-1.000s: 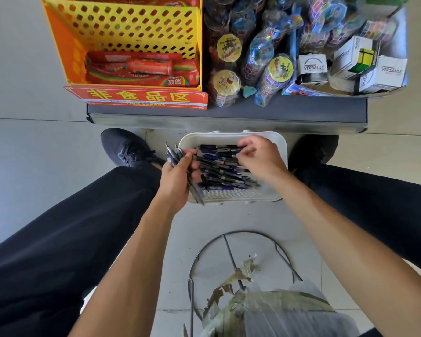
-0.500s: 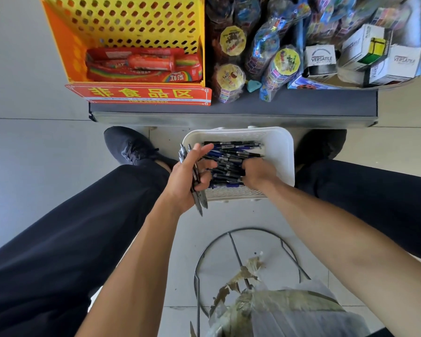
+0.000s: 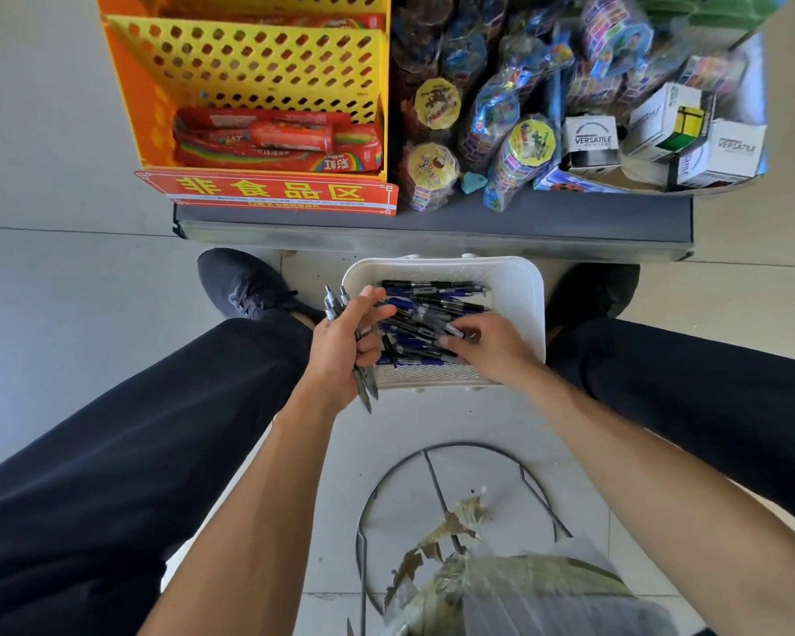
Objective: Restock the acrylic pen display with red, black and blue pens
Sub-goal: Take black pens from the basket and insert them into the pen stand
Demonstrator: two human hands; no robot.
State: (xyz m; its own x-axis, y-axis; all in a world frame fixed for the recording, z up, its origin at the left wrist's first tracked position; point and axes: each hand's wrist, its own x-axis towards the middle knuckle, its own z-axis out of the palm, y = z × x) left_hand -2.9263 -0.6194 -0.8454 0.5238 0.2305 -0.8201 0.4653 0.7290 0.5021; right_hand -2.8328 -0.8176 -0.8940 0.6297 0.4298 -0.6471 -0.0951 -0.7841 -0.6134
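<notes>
A white plastic basket (image 3: 519, 286) sits on the floor between my feet, holding a loose heap of black and blue pens (image 3: 432, 305). My left hand (image 3: 340, 346) is at the basket's left rim, shut on a bundle of pens (image 3: 366, 387) whose tips stick out above and below the fist. My right hand (image 3: 487, 346) lies on the heap near the basket's front, fingers spread and pointing left, touching pens; whether it holds one is unclear. No acrylic display or red pens are in view.
A dark shelf edge (image 3: 432, 227) runs just beyond the basket, bearing a yellow-orange perforated bin (image 3: 249, 62) of red packets, bagged toys (image 3: 515, 144) and white boxes (image 3: 588, 140). A wire frame (image 3: 432, 456) and a taped wrapped bundle (image 3: 524, 594) stand close below me.
My right hand went from the back of the basket to its front edge, then slid rightwards over the heap with fingers spread. My left hand keeps its bundle and has barely shifted.
</notes>
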